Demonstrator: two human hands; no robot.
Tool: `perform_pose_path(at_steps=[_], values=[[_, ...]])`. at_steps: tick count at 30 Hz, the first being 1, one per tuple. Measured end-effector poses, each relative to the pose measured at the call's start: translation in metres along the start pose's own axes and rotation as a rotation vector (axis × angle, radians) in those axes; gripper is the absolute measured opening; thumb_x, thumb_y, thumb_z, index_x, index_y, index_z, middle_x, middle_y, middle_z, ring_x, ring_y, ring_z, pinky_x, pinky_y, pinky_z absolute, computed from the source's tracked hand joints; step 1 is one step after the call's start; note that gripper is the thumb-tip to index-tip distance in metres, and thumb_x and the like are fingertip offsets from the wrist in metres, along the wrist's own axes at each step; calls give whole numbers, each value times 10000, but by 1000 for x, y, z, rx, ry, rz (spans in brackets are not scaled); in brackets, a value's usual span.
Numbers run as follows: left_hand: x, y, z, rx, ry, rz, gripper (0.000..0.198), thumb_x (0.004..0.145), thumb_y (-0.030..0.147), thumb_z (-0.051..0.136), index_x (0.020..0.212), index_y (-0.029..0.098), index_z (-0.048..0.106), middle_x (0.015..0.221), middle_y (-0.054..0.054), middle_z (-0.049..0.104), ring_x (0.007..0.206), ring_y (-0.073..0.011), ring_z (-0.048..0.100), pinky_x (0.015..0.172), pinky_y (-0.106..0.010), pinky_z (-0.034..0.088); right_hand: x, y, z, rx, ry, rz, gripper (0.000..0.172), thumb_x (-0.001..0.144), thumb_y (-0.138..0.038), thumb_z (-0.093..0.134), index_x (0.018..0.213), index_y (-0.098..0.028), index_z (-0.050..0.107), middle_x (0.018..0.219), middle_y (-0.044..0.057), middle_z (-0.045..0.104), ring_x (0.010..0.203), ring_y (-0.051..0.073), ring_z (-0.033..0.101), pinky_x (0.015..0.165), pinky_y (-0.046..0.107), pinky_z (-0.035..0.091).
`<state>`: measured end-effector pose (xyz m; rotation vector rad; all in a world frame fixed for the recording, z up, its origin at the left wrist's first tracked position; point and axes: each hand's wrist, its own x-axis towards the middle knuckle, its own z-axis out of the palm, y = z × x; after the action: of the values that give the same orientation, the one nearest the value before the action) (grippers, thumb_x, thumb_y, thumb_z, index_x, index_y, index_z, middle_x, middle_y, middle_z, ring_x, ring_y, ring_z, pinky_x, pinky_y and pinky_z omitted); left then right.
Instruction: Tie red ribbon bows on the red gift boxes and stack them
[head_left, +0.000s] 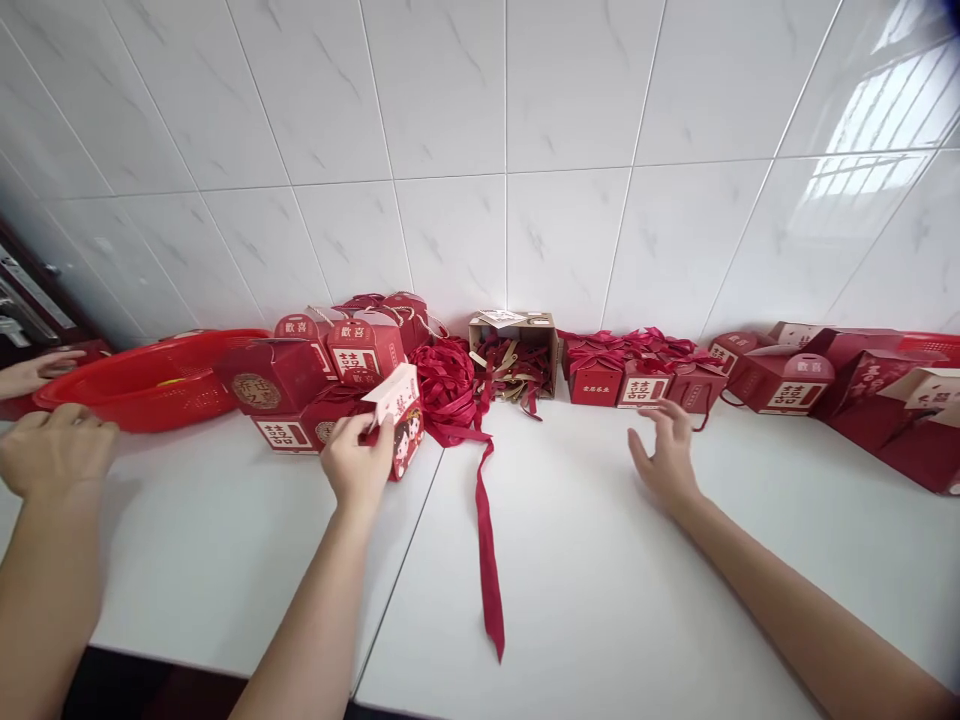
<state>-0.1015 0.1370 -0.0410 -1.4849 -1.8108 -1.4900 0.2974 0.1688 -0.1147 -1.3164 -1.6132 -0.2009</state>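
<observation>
In the head view my left hand (358, 458) grips the upper part of a small red gift box (409, 445) printed with cartoon figures; its pale top flap stands up. Right beside it are stacked red boxes (281, 375) and a heap of dark red ribbon (448, 385). One loose ribbon strip (487, 540) trails over the table toward me. With its fingers apart and nothing in them, my right hand (666, 455) hovers just in front of a row of small red boxes topped with ribbon bows (596, 385).
An open carton (555, 355) of ribbon pieces stands against the tiled wall (570, 230). More red boxes (795, 385) line the right. At left, a co-worker's hands (60, 445) are by a red plastic basket (180, 390). A seam crosses the white table (585, 600).
</observation>
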Motion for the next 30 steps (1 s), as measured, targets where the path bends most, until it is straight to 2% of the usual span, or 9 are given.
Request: perform_pose_path(at_steps=[4,7,10,13,16,19,22,26,30], values=[[-35,43,1,-196,-73,289,154,792,279,604,668,187,601,658,-14,571,617,-146,545,600,-257,449,-25,-80,9,170,-253,-211,384,895,-359,484,1262,-248,457,1289,110,505,1170,214,525,980,362,454],[-67,78,4,-338,-193,518,88,813,224,591,744,199,638,690,-28,616,694,-157,603,661,-256,500,-37,-141,11,619,-441,-152,551,888,-417,518,1375,-213,357,1404,146,422,1280,260,435,1020,411,426],[-85,96,5,-458,-325,699,232,818,224,555,1027,181,644,905,-86,672,890,-196,638,781,-297,535,-31,-170,10,937,-424,171,458,863,-496,540,1209,-200,493,1211,119,594,1119,262,564,957,423,465],[-88,97,4,-575,-496,795,356,802,172,552,1157,160,585,1105,-131,640,1122,-255,564,932,-380,494,-14,-162,8,1127,-364,565,418,818,-513,605,1090,-199,553,1091,92,673,1038,266,613,922,422,481],[-79,93,7,-651,-510,625,244,815,145,550,1048,198,597,1046,-103,626,1100,-249,550,949,-411,461,-1,-139,5,1244,-361,694,420,796,-509,632,1076,-201,577,1107,86,687,1015,274,636,912,424,487],[-61,98,15,-715,-466,176,278,816,278,602,1079,206,547,1151,-109,559,1133,-250,506,966,-410,416,2,-126,-1,1262,-417,709,357,786,-470,660,1014,-198,621,1018,72,719,911,273,675,850,419,514],[-41,108,20,-831,-653,-204,387,847,471,539,1118,194,532,1148,-105,576,1068,-240,546,877,-355,447,-2,-129,-8,1275,-556,677,337,788,-452,669,1016,-204,650,973,60,727,887,268,679,833,407,513],[-34,108,16,-903,-890,-231,363,828,519,559,766,162,579,648,10,542,605,-138,522,565,-238,408,-7,-139,-14,1264,-729,564,376,809,-459,645,1104,-226,626,1029,50,709,947,242,653,885,398,477],[-43,93,10,-943,-918,-247,380,819,513,579,682,168,496,608,41,446,568,-103,428,539,-213,362,11,-123,-4,1218,-763,476,535,712,-580,635,1082,-194,646,1005,85,698,939,265,643,833,407,495]])
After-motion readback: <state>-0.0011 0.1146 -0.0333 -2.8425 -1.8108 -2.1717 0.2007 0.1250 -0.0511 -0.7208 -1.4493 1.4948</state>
